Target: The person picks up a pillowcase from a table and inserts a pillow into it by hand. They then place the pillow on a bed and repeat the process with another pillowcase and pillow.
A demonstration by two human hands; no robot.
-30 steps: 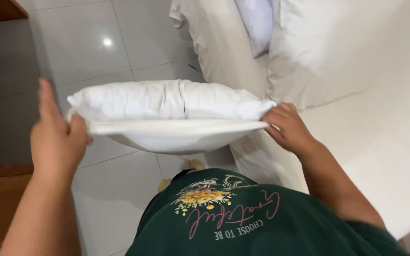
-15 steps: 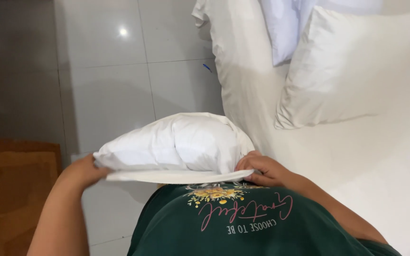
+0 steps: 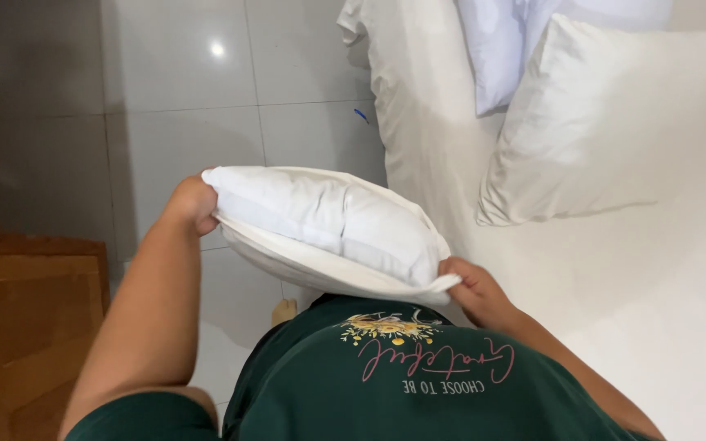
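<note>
— Now, what's changed?
— Held against a moment ago, the bed [image 3: 614, 269] fills 3 o'clock and the pillow [image 3: 328, 229] is tilted, higher at 9 o'clock.
— Grip?
— Left hand [image 3: 192, 202] fingers clamped on its 9 o'clock corner, right hand [image 3: 474, 290] pinching the case edge at 4.
— Room?
— Open floor [image 3: 173, 106] at 11; cabinet [image 3: 34, 327] edge close at 8.

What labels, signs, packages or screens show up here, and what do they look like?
No packages, signs or screens.
Shirt print: on the dark green shirt at the bottom, a yellow flower cluster above pink script and small white lettering, just under the white pillow held by the left hand and right hand.
</note>
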